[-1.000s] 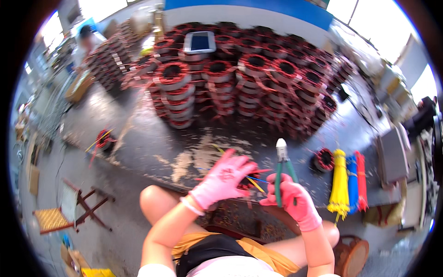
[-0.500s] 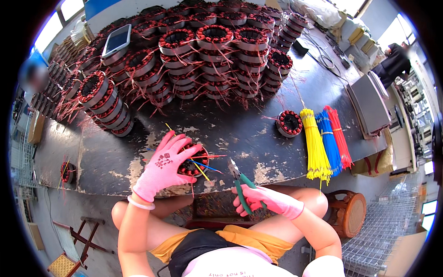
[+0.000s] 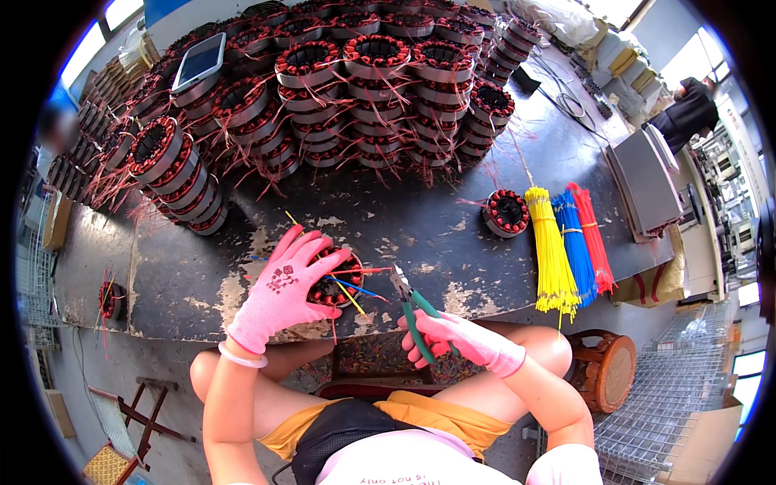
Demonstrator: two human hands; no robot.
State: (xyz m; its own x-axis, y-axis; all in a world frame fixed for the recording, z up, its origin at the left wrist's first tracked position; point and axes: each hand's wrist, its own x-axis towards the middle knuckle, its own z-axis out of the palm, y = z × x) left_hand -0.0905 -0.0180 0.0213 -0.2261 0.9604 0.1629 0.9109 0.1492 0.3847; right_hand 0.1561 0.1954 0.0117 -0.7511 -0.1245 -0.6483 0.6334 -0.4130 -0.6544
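From the head view, has the left hand (image 3: 283, 279), gloved in pink, laid over the left part of a red-wound motor stator (image 3: 353, 268), close to the front edge of a dark, worn worktable (image 3: 436, 234). Shows the fingers of that hand spread well apart, with the thumb toward the front edge; impossible to tell how firmly gripping the rim.

Holds green-handled cutting pliers (image 3: 408, 297) in the right hand (image 3: 461, 339), also pink-gloved, with fingers curled around the parted handles. Points the metal jaws away from the body, just beside the tip of a red lead (image 3: 374, 270) and near a blue lead (image 3: 365, 292) and a yellow lead (image 3: 352, 301), all running rightward out of the stator. Impossible to make out any contact.

Farther right on the tabletop, a second stator (image 3: 507, 214) beside a yellow wire bundle (image 3: 552, 250), a blue wire bundle (image 3: 575, 238) and a red wire bundle (image 3: 592, 234). Toward the back, many stacked stators (image 3: 377, 81), with a white-framed tablet (image 3: 199, 61) on top at the left.
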